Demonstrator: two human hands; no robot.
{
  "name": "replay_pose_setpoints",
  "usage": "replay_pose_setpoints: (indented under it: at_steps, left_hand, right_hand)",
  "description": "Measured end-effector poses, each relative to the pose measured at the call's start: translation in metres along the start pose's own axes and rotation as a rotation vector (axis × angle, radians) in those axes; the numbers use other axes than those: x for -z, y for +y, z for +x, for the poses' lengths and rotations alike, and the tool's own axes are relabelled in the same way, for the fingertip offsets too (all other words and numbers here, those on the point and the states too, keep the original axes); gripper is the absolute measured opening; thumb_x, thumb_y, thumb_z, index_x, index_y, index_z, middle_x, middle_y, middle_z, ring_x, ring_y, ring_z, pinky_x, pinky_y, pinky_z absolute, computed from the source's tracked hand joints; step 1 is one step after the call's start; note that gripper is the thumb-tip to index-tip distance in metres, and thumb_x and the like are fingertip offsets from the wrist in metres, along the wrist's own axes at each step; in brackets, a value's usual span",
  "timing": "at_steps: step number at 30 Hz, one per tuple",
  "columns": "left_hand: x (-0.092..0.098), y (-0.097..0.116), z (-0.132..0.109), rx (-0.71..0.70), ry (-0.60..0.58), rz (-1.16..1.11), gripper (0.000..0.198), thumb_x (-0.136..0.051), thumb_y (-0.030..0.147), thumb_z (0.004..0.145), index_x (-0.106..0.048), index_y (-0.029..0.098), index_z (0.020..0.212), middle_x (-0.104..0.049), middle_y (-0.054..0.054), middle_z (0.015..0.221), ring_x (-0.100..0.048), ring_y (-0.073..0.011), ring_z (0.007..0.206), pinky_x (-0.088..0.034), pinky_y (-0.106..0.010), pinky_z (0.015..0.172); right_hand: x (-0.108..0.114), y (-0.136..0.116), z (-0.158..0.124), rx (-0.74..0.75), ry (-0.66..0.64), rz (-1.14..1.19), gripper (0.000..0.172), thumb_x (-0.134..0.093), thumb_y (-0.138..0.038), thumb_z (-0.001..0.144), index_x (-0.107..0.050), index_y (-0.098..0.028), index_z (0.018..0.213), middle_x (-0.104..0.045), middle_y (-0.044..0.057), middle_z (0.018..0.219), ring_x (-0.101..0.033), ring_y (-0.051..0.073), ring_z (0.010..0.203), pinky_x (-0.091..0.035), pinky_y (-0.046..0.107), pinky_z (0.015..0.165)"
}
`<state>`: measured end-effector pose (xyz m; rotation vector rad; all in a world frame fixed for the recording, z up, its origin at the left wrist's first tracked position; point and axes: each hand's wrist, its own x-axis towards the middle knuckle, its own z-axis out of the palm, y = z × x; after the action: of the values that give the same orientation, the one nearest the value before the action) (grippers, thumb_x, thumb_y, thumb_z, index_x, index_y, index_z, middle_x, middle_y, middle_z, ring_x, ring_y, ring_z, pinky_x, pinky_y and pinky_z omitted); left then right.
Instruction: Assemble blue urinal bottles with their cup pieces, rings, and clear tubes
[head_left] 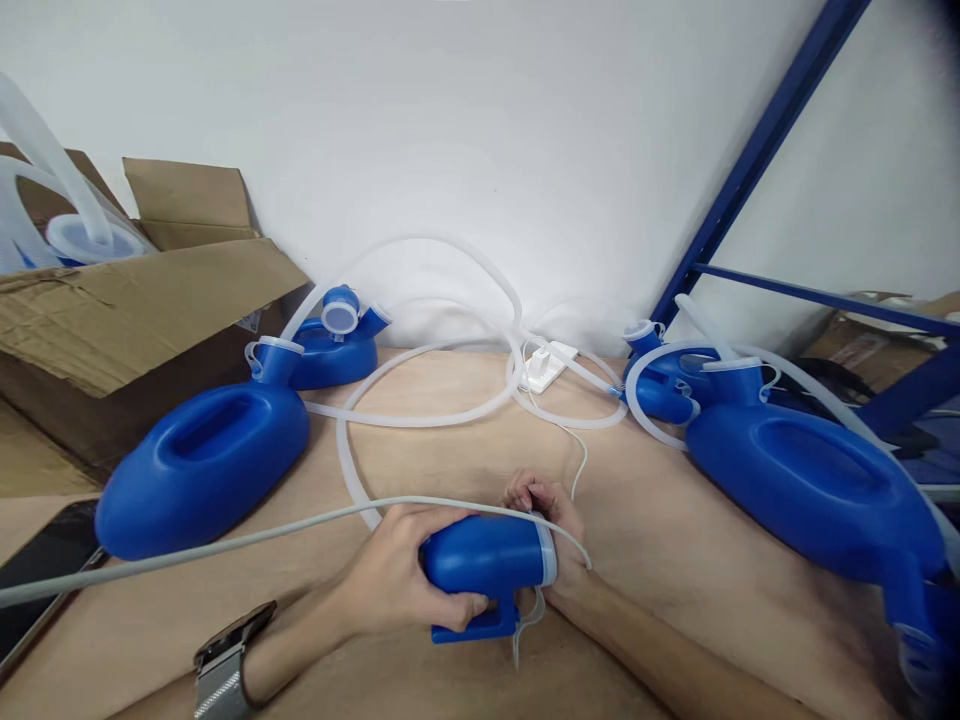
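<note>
In the middle foreground, my left hand is wrapped around a blue plastic cup with a side handle, its thumb over the handle. The cup lies sideways, with a translucent white rim at its right end and a thin strap hanging below. Beside that rim is my right hand, its fingers curled closed; what they grip, if anything, is hidden. A thin pale cable crosses in front of both hands. Below the left wrist shows a watch.
Blue urinal bottles stand at left and right, with smaller blue pieces behind. Clear tubing loops over the wooden table near a white power strip. An open cardboard box, a black phone-like device and a blue metal frame flank it.
</note>
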<state>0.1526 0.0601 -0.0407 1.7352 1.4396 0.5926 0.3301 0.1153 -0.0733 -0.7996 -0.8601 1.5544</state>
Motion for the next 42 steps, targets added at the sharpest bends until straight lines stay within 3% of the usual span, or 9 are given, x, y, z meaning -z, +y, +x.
replay_pose_setpoints:
  at_steps: [4,17,23,25,27,30,37,42]
  left_hand:
    - [-0.002,-0.002,0.001,-0.028,0.037,0.002,0.062,-0.081,0.044,0.052,-0.074,0.029,0.112,-0.076,0.009,0.101,-0.062,0.0088,0.084,-0.049,0.003,0.085]
    - [-0.008,-0.008,-0.001,0.013,0.083,0.032,0.068,-0.081,0.045,0.050,-0.071,0.034,0.116,-0.074,0.010,0.115,-0.069,0.0031,0.101,-0.056,-0.003,0.100]
    - [-0.006,-0.003,0.000,0.074,0.078,0.025,0.057,-0.077,0.045,0.055,-0.073,0.035,0.111,-0.076,0.012,0.104,-0.067,0.0066,0.088,-0.050,0.001,0.082]
    - [-0.005,-0.004,0.000,0.112,0.082,0.035,0.064,-0.077,0.048,0.053,-0.070,0.036,0.116,-0.075,0.011,0.111,-0.070,0.0033,0.096,-0.056,-0.003,0.091]
    - [-0.004,-0.006,0.000,0.179,0.104,0.023,0.076,-0.077,0.050,0.052,-0.065,0.038,0.125,-0.071,0.010,0.124,-0.071,-0.0027,0.113,-0.061,-0.013,0.111]
    - [-0.002,-0.009,0.001,0.223,0.127,-0.021,0.082,-0.076,0.054,0.052,-0.061,0.038,0.130,-0.066,0.009,0.135,-0.068,-0.0075,0.127,-0.057,-0.028,0.128]
    - [0.011,-0.022,0.007,0.098,0.307,-0.024,0.086,-0.079,0.063,0.049,-0.060,0.038,0.130,-0.059,0.009,0.143,-0.062,-0.0109,0.139,-0.049,-0.042,0.137]
    - [0.013,-0.036,0.011,-0.042,0.444,0.076,0.084,-0.076,0.067,0.055,-0.060,0.035,0.131,-0.062,0.004,0.140,-0.066,-0.0077,0.131,-0.061,-0.035,0.124]
  right_hand:
    - [0.000,0.003,0.002,0.013,0.066,0.007,0.035,-0.066,-0.039,0.054,-0.039,-0.019,0.044,-0.034,0.000,0.054,-0.035,0.012,0.056,-0.036,0.026,0.056]
    - [0.007,0.011,0.008,0.054,0.045,-0.001,0.040,-0.068,-0.041,0.061,-0.039,-0.019,0.045,-0.034,0.000,0.054,-0.036,0.013,0.056,-0.038,0.028,0.059]
    - [0.011,0.007,0.012,-0.008,0.089,0.022,0.047,-0.066,-0.043,0.060,-0.027,-0.019,0.053,-0.039,0.002,0.060,-0.043,0.014,0.061,-0.041,0.027,0.059]
    - [0.010,0.004,0.012,-0.027,0.083,0.027,0.048,-0.069,-0.043,0.059,-0.029,-0.018,0.053,-0.041,0.002,0.062,-0.044,0.014,0.063,-0.042,0.026,0.060]
    - [0.009,0.001,0.011,-0.033,0.086,0.047,0.049,-0.072,-0.043,0.058,-0.030,-0.018,0.052,-0.044,0.002,0.065,-0.043,0.013,0.063,-0.042,0.026,0.059]
    - [0.008,-0.004,0.012,-0.049,0.104,0.109,0.053,-0.075,-0.044,0.057,-0.030,-0.017,0.053,-0.044,0.001,0.066,-0.041,0.011,0.058,-0.041,0.026,0.056]
    - [0.023,-0.005,0.027,0.038,0.116,-0.078,0.050,-0.074,-0.049,0.068,-0.034,-0.020,0.058,-0.039,-0.002,0.058,-0.039,0.011,0.052,-0.036,0.026,0.051]
    - [0.038,0.006,0.037,0.144,0.146,-0.289,0.045,-0.066,-0.057,0.084,-0.047,-0.019,0.068,-0.050,-0.001,0.068,-0.048,0.014,0.060,-0.041,0.028,0.060]
